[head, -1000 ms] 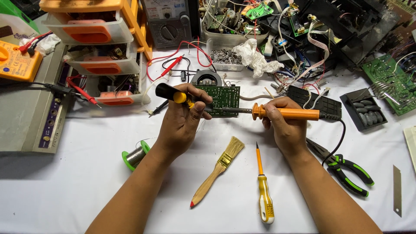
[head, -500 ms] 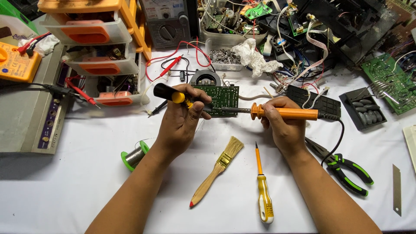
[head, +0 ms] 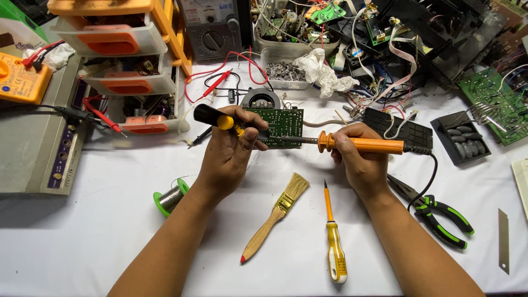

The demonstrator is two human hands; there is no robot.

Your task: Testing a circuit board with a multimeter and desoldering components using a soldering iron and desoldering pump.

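Desk: white cloth-covered desk [head: 82, 253], crowded with electronics scrap along the far edge.
Left hand [head: 228, 157]: grip closed around a black-and-yellow-handled tool [head: 220, 120], its tip hidden at the board.
Right hand [head: 357, 159]: grip wrapped tight on the orange soldering iron [head: 357, 145], shaft pointing across to the left hand.
Circuit board [head: 283, 125]: green, just beyond both grips, iron tip at its near edge.
Near side of the grips: paintbrush [head: 275, 215], orange-and-yellow screwdriver [head: 333, 237].
Outside the left grip: solder spool [head: 169, 196].
Outside the right grip: green-handled pliers [head: 437, 215].
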